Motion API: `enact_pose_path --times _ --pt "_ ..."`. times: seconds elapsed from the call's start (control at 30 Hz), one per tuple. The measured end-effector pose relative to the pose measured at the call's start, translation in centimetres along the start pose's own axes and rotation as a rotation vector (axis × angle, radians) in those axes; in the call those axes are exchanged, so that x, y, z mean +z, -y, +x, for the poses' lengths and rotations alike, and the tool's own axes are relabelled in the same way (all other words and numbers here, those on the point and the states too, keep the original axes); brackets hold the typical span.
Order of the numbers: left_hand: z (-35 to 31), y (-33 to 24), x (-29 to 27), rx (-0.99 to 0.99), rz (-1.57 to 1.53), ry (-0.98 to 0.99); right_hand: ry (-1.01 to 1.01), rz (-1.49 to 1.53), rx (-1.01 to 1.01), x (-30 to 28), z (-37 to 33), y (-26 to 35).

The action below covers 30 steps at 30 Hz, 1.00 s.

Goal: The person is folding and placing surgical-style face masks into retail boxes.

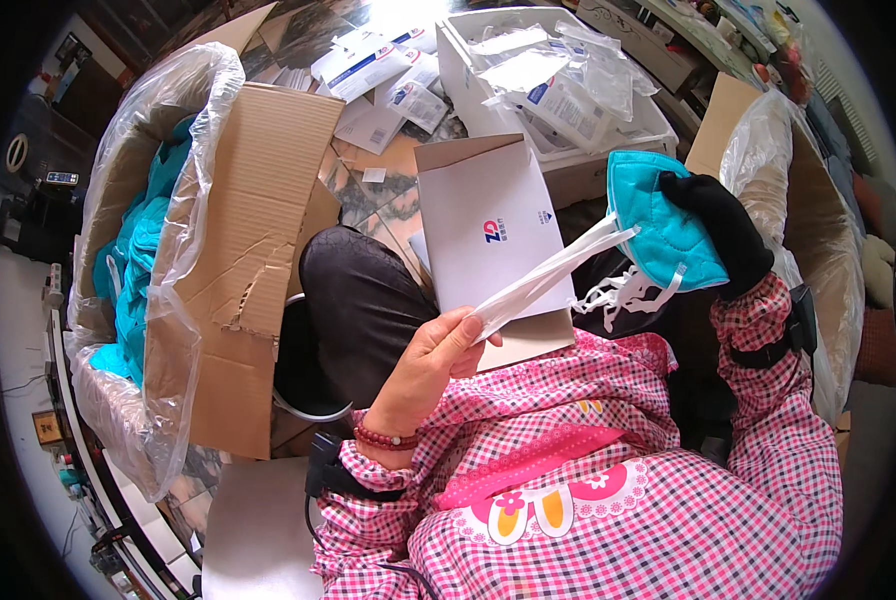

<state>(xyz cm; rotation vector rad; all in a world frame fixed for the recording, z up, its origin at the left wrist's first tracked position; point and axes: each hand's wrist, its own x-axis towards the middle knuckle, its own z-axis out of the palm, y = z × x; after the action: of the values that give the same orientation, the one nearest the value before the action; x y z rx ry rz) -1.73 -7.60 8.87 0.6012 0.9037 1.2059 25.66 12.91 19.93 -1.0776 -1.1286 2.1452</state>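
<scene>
My right hand (730, 230), in a black glove, grips a teal folded face mask (658, 225) by its right side, above my right knee. It looks like a small stack, but I cannot tell how many are in it. Long white straps (553, 275) run from the mask's left edge, pulled taut down to my bare left hand (433, 360). The fingers of that hand are pinched round their ends. More white straps (618, 296) dangle loose and curled under the mask.
At left, a plastic-lined carton (238, 200) holds many teal masks (143, 250). An open white cardboard box (483, 220) leans before me. Beyond it are a white bin (468, 100) of clear packets and several packets (368, 75) on the floor. Another lined carton (818, 260) stands right.
</scene>
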Motion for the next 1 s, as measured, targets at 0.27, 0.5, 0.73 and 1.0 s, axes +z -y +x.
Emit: enact_pose_path --times 0.27,0.5,0.73,1.0 --pt "1.0 0.2 -0.2 -0.017 0.082 -0.187 -0.006 0.072 0.003 3.0 -0.5 0.2" --pt "2.0 -0.9 -1.3 0.153 -0.789 0.221 -0.007 0.011 -0.068 2.9 0.9 -0.7" --pt "5.5 -2.0 3.9 0.275 -1.073 -0.099 -0.181 -0.264 -0.148 3.5 3.4 -3.5" --pt "5.9 1.4 7.0 0.126 -0.483 0.081 -0.186 -0.274 -0.214 6.6 3.2 -3.2"
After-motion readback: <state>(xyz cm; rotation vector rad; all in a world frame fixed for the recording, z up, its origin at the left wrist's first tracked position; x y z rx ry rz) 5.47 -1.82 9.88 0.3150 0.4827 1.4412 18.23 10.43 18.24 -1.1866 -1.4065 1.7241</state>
